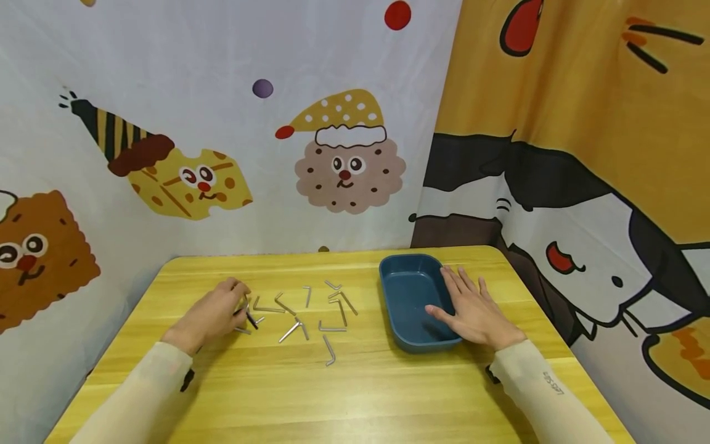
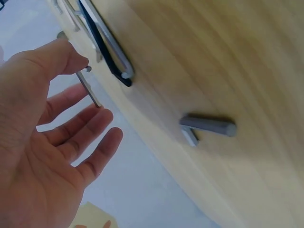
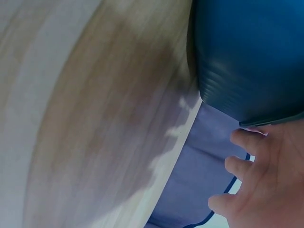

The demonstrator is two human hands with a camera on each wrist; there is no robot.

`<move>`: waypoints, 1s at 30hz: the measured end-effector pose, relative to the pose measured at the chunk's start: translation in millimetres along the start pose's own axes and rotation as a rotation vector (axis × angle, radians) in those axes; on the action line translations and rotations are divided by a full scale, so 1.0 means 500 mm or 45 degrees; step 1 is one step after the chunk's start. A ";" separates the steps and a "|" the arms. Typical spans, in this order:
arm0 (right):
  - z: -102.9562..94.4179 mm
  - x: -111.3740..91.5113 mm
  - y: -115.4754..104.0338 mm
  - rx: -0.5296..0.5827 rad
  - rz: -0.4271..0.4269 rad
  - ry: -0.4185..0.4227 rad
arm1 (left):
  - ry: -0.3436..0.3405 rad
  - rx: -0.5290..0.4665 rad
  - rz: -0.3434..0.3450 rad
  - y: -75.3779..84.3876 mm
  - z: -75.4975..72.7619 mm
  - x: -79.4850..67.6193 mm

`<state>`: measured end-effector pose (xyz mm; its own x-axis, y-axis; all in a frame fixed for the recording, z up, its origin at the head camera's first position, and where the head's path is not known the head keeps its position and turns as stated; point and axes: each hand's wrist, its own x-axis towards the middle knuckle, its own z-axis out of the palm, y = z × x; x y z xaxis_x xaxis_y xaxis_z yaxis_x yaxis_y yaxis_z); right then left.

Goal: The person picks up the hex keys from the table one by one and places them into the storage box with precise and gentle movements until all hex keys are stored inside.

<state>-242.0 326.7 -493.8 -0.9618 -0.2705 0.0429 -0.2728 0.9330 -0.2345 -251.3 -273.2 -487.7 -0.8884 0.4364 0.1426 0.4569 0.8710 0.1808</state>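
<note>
My left hand [image 1: 213, 313] pinches a small L-shaped hex key [image 2: 89, 89] between its thumb and fingers, at the left end of a spread of hex keys. In the left wrist view, a thick grey hex key [image 2: 209, 125] lies on the wood, and a black hex key [image 2: 105, 54] lies beside a silver one. At the right, my right hand [image 1: 474, 311] rests on the side rim of a blue plastic bin [image 1: 392, 324], fingers straight and spread. The inside of the bin shows only its bare floor.
Several silver hex keys lie loose between the hands, among them one near the front [image 1: 330, 350] and one toward the back [image 1: 333, 285]. A yellow wood-grain table [image 1: 310, 401] carries everything. Cartoon-printed curtains [image 1: 266, 185] hang behind its back edge.
</note>
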 end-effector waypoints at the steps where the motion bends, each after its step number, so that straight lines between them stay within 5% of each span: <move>1: 0.000 0.001 -0.001 0.000 0.001 0.000 | 0.005 -0.004 -0.006 0.003 -0.003 0.000; 30: 0.009 -0.001 -0.006 -0.004 -0.017 0.028 | 0.153 -0.026 0.101 0.149 -0.009 0.036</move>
<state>-240.5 323.0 -497.6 -0.9582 -0.2778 0.0677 -0.2860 0.9301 -0.2306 -233.1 -201.2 -467.1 -0.8384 0.4723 0.2722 0.5271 0.8297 0.1837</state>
